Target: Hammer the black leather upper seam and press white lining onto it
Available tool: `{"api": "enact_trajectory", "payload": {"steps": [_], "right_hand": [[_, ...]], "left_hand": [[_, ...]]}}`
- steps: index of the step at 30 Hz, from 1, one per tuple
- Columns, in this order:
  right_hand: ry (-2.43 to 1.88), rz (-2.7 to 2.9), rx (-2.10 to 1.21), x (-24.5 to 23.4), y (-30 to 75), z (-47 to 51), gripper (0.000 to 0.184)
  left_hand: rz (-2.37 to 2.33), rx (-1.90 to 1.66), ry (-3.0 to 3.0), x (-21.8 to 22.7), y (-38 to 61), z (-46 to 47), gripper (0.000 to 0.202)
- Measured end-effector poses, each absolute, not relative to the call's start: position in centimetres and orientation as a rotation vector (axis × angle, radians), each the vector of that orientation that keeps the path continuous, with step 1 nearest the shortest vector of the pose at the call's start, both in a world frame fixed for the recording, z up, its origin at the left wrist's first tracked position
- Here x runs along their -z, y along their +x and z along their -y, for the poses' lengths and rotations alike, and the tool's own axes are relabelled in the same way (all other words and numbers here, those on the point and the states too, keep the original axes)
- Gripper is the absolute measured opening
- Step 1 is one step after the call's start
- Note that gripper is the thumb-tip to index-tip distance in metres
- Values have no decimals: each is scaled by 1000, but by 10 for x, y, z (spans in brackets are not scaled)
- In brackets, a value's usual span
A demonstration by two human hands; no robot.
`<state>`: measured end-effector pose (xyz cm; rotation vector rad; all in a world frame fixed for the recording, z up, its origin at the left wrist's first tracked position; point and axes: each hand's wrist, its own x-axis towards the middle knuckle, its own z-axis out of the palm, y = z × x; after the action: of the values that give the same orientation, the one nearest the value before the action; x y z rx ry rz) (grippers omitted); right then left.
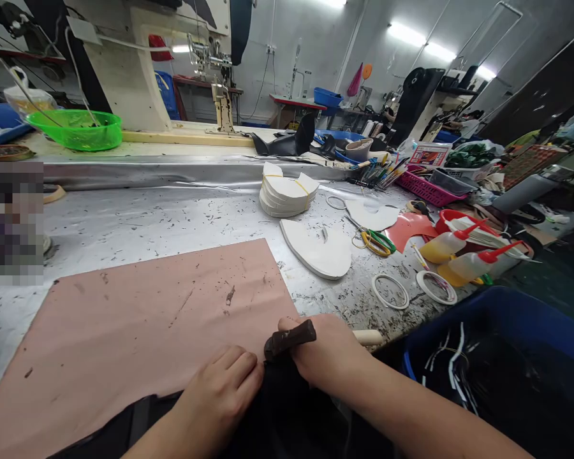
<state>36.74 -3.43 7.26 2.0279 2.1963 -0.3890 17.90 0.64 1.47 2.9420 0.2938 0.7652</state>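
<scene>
My right hand (pixel 332 354) is closed round a tool whose dark brown head (pixel 289 340) sticks out to the left and whose pale wooden handle (pixel 368 336) shows to the right. My left hand (pixel 220 395) lies next to it with fingers bent, pressing on a black piece of material (pixel 277 421) at the near edge. Both hands rest at the front of a pink mat (pixel 138 325) on the worktable. What the left fingers grip, if anything, is hidden.
White cut pieces: a stack (pixel 287 194) and one flat piece (pixel 320 248). Scissors (pixel 375 241), rings of tape (pixel 390 291), yellow glue bottles (pixel 459 255), a blue bin (pixel 507 357) at right. Green bowl (pixel 79 129) and a sewing machine (pixel 220 89) behind.
</scene>
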Motion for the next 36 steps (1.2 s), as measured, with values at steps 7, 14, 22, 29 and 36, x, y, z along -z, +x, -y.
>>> {"api": "enact_trajectory", "payload": {"steps": [7,14,22,29,36], "right_hand": [[2025,-2192,428,-72,363,37,13],[1988,-2201,446,-72,363,35,12],[1936,-2254,453,-73,358,41,15],[1864,-2223,435,-78,353,32,17],[1746,-2325,486,-84,345,29,14]], "left_hand": [[-423,-676,2828,-11,175,-9,24],[-400,-675,2742,-9,166,-16,23],[-329,-663,2829,-11,167,-14,27],[-524,-630,2689,-9,158,-9,24],[-481,-745,3143,-6,161,19,29]]}}
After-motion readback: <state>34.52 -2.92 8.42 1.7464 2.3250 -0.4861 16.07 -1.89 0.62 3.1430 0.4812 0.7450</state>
